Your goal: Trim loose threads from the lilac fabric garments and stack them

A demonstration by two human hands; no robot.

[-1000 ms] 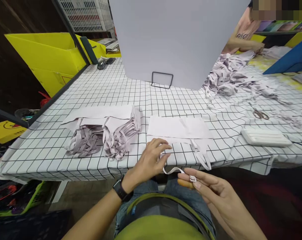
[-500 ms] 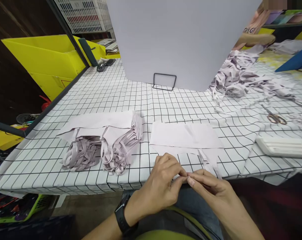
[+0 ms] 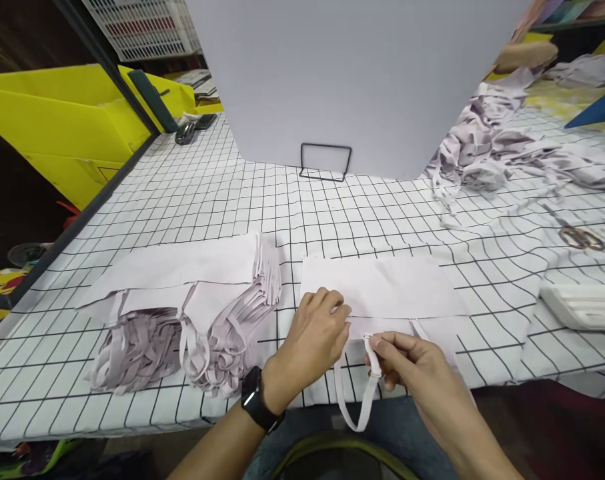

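Observation:
A pale lilac garment piece lies flat on the checked tablecloth near the front edge. Its strap hangs in a loop over the table edge. My left hand, with a black watch on the wrist, rests curled on the garment's lower left corner, fingers pressed on the fabric. My right hand pinches the strap just below a small slider at the garment's edge. To the left lies a stack of like garments with their straps bunched towards me.
A grey board stands upright on a wire stand at the back. A heap of lilac pieces lies back right, with scissors and a white tray at right. Yellow bins stand at left. Another person's arm shows top right.
Both hands moved from the lap up to the table edge. The strap now hangs in a loop with the slider on it at the garment's edge. The camera tilted down.

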